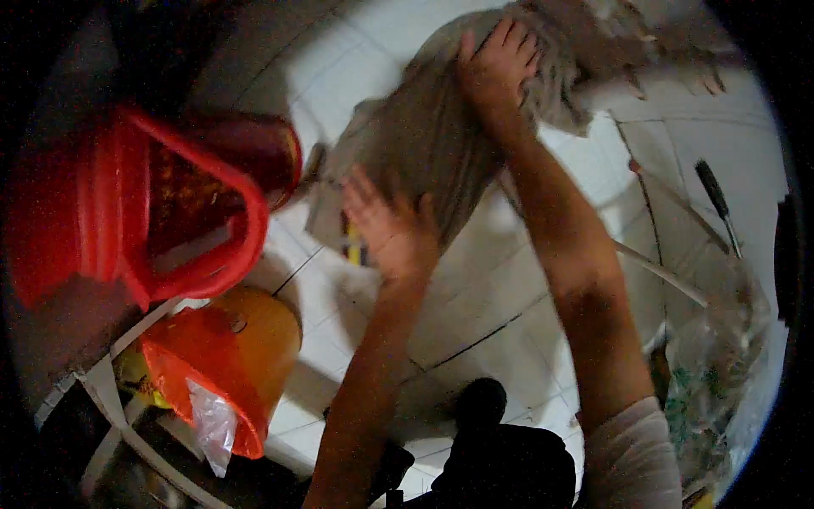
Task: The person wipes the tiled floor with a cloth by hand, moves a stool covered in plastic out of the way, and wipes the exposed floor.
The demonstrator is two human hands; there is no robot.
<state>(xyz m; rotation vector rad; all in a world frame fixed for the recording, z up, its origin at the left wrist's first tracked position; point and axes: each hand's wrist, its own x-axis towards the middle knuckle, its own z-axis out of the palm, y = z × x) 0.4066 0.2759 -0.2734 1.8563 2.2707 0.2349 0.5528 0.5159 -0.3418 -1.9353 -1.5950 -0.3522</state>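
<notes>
A grey-brown cloth (432,127) is spread over something I cannot make out, above the white tiled floor. My left hand (394,233) lies against its lower left part with the fingers apart. Beside those fingers a small yellow and black patch shows at the cloth's edge. Near the top, my right hand (502,68) rests on the bunched part of the cloth, fingers spread. What lies under the cloth is hidden.
At the left lies a red plastic stool or container (102,204). Below it is an orange bucket (271,339) with a clear plastic piece. A screwdriver-like tool (716,195) and clear plastic bags (712,365) are at the right. White tiled floor (475,314) shows between.
</notes>
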